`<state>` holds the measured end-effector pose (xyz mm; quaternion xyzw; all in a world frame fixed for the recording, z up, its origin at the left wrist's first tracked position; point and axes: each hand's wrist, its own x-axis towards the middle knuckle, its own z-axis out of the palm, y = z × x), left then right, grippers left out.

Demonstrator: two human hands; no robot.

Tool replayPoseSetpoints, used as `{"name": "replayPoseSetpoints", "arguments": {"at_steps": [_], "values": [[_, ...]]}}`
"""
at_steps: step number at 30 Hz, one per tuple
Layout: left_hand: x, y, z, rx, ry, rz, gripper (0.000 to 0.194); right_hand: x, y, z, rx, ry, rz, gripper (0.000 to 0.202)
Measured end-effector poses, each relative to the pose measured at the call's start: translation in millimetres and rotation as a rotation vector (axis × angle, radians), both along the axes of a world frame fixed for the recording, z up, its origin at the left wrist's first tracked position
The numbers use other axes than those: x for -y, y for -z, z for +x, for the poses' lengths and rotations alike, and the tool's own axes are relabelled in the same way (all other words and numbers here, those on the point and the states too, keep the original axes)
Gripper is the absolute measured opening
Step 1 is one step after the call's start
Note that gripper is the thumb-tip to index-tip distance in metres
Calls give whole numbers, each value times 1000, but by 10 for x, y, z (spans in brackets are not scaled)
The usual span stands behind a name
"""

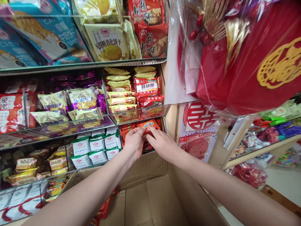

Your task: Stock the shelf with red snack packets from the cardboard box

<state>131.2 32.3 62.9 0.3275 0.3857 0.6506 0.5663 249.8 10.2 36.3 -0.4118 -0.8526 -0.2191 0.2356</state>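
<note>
A small orange-red snack packet [149, 124] is at the front of the low shelf compartment, right in front of my fingertips. With thumb and fingers closed, my left hand [135, 142] pinches its near left edge. My right hand [162, 143] is on the near right side, index finger stretched along the packet and thumb below, gripping it as well. More red packets [127, 129] lie around it in the same compartment, partly hidden behind my hands. Below my forearms stands an open cardboard box [138, 204], with several red packets [104, 208] at its lower left, partly covered by my left arm.
White-and-green packets [97, 145] fill the compartment to the left. Above are walnut biscuit packets [147, 86] behind a clear shelf front [138, 116]. A red festive bag [235, 72] hangs at upper right. A wooden post [172, 122] borders the shelf.
</note>
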Motion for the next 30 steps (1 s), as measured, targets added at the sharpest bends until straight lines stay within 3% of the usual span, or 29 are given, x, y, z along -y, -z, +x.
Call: {"name": "replayPoseSetpoints", "arguments": {"at_steps": [4,8,14,20,25,30], "values": [[-139,-48,24,-178,5,58,16,-109,49,-63,-49,72,34,30],[-179,-27,31,-506,33,132,4,-224,105,-95,-79,216,25,36],[-112,-47,-122,-1211,-11,304,32,-298,107,-196,-97,403,-27,41],[-83,-20,-215,-1777,-22,399,49,-452,99,-216,-8,431,78,40],[-164,-11,-179,-2053,-88,409,50,-510,17,-229,39,462,15,35],[-330,-66,-166,-2203,-133,298,55,-452,0,-275,64,531,25,36]]}}
